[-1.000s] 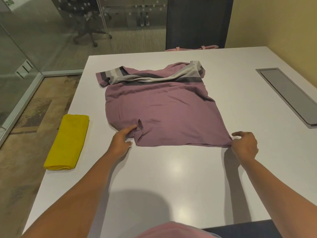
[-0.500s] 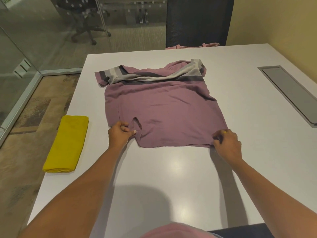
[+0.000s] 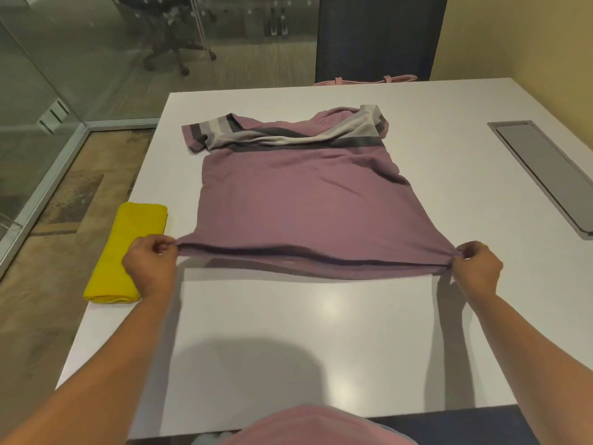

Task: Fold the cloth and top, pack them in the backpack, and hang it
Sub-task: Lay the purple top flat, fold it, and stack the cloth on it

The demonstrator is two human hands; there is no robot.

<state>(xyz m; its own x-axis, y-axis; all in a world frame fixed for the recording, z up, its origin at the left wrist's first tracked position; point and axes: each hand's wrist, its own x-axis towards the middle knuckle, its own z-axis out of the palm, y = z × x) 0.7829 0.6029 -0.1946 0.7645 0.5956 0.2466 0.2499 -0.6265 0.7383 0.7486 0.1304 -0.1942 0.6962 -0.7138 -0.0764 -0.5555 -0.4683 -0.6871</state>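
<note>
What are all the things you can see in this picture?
top: one, purple with grey stripes, spread mid-table, near hem lifted.
cloth: one, yellow, folded, at the table's left edge.
table: one, white, under both.
panel: one, grey, set in the table's right side.
chair: one, dark, behind the far edge.
strapped thing: one, pink, far edge.
left hand: one, pinching the top's near-left corner.
right hand: one, pinching its near-right corner.

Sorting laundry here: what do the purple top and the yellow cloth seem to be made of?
Purple top: soft matte knit, likely cotton jersey; its lifted hem sags and creases. Yellow cloth: thicker matte fabric, maybe microfibre; its folded edges look plump.
</note>
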